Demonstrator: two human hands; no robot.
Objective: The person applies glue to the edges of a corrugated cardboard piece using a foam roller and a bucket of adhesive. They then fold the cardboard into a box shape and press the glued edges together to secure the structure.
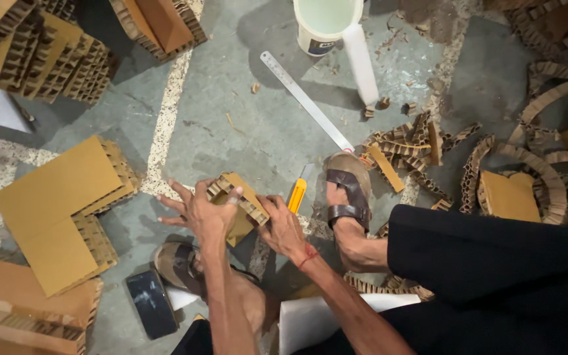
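Observation:
I hold a small honeycomb cardboard piece (239,200) between both hands, low in the middle of the head view. My left hand (198,212) presses on its left side with fingers spread. My right hand (284,227) grips its right edge. A yellow utility knife (298,190) lies on the floor just right of the piece, its blade pointing up. A long metal ruler (306,100) lies diagonally beyond it. My sandalled feet (348,197) rest on the floor on either side.
L-shaped honeycomb cardboard blocks (60,210) lie at left, more stacks at top left. A white bucket (323,23) and white tube (361,62) stand at top. Cardboard offcuts (415,148) litter the right. A dark phone (151,302) lies by my left foot.

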